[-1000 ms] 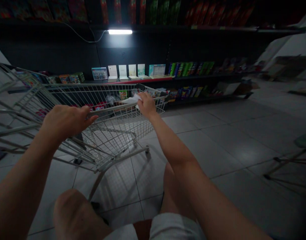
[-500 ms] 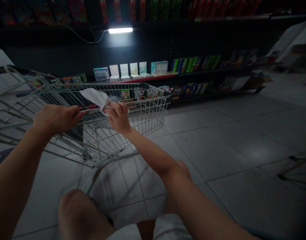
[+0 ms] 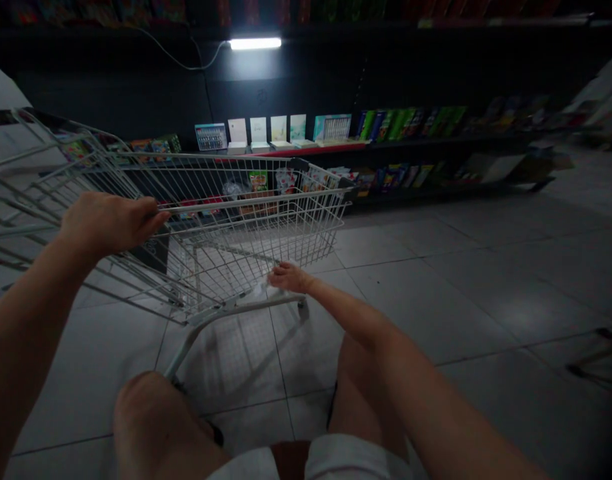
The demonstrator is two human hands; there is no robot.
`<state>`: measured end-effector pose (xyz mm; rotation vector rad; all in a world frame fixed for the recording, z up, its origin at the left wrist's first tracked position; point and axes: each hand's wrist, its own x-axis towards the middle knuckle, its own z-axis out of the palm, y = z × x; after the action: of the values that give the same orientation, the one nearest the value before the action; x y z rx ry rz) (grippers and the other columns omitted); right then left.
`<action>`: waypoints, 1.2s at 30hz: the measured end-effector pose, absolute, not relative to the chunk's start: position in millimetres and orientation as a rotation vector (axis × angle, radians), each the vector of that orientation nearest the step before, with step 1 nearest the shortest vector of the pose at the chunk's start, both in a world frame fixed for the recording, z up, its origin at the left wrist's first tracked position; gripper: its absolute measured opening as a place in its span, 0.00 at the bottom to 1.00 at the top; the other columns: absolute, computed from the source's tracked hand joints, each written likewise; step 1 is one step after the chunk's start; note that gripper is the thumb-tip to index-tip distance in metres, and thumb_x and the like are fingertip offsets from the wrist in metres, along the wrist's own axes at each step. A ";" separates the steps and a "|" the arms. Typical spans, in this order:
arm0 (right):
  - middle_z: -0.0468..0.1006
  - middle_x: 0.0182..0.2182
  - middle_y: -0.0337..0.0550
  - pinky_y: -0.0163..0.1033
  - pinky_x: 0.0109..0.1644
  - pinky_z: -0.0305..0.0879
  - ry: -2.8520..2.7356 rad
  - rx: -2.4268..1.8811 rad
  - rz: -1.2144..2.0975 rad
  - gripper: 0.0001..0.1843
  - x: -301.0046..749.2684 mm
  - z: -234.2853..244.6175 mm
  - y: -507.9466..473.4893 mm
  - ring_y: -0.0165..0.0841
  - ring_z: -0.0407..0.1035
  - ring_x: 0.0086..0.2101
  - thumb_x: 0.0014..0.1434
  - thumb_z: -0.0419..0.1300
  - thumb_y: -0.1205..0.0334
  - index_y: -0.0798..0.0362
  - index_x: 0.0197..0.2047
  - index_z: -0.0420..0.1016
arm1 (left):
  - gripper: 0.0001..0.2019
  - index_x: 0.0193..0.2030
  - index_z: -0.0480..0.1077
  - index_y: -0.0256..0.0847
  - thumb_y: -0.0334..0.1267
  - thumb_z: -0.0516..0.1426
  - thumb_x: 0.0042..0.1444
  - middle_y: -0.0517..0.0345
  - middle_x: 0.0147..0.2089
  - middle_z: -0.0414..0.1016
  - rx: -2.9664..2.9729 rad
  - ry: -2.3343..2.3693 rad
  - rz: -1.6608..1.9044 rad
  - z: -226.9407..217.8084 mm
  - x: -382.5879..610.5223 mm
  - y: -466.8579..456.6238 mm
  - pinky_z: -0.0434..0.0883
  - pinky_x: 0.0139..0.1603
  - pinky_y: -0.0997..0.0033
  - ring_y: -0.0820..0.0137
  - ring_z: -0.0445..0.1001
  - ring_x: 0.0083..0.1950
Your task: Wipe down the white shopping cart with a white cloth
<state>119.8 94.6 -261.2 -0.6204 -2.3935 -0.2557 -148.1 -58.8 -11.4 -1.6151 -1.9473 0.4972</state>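
A white wire shopping cart point(image 3: 266, 233) stands tilted in front of me on the tiled floor. My left hand point(image 3: 109, 220) is closed round the cart's top rim at the near left. My right hand point(image 3: 289, 277) is low at the cart's lower right edge, fingers pressed on a small white cloth point(image 3: 260, 289) against the bottom frame. The cloth is mostly hidden by the hand and the wire. My bare knees show at the bottom of the view.
Dark store shelves point(image 3: 386, 143) with coloured boxes and cards run along the back under a strip light point(image 3: 255, 44). More wire carts point(image 3: 16, 193) are nested at the left. A metal stand's legs point(image 3: 596, 353) show at the right edge.
My right hand has carried the white cloth from the cart's top rim down to its lower right frame. My left hand has kept its grip on the rim.
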 end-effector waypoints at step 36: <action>0.81 0.43 0.34 0.40 0.48 0.54 -2.388 -0.425 -0.390 0.11 142.9 -327.0 133.1 0.29 0.66 0.43 0.64 0.58 0.69 0.44 0.38 0.79 | 0.33 0.52 0.72 0.39 0.61 0.37 0.64 0.46 0.58 0.73 -1.976 -1.854 0.021 -12.9 -86.7 13.4 0.64 0.40 0.65 0.58 0.73 0.53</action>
<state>142.9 133.1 -327.0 -0.4252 -2.3885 -0.3902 -86.7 13.4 -12.9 -1.9755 -1.8544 0.0210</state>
